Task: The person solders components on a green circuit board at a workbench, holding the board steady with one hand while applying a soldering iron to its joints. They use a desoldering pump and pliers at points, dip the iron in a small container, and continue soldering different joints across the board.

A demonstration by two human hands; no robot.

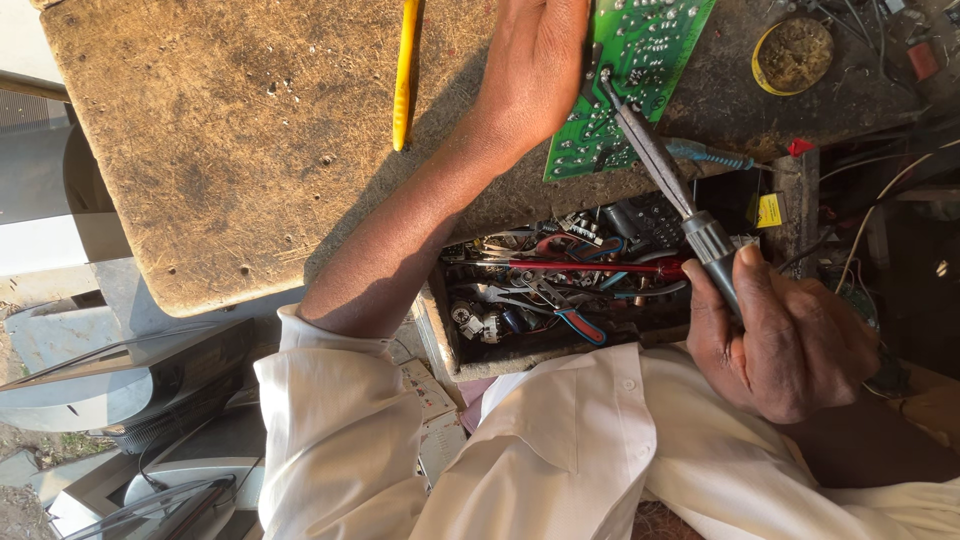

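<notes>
My left hand [535, 65] rests on a green circuit board [650, 60] lying solder side up on a worn wooden bench top [230, 150], and presses its left edge down. My right hand [780, 340] grips the dark handle of a soldering iron [665, 170]. The iron's metal shaft runs up and left, and its tip touches the board close to my left thumb. Both of my arms wear white sleeves.
A yellow rod-shaped tool [405, 70] lies on the bench left of my hand. A round tin of brownish paste [793, 55] sits at the far right. A blue-handled tool [710, 155] lies by the board's edge. Under the bench an open drawer [560, 290] holds pliers, screwdrivers and small parts.
</notes>
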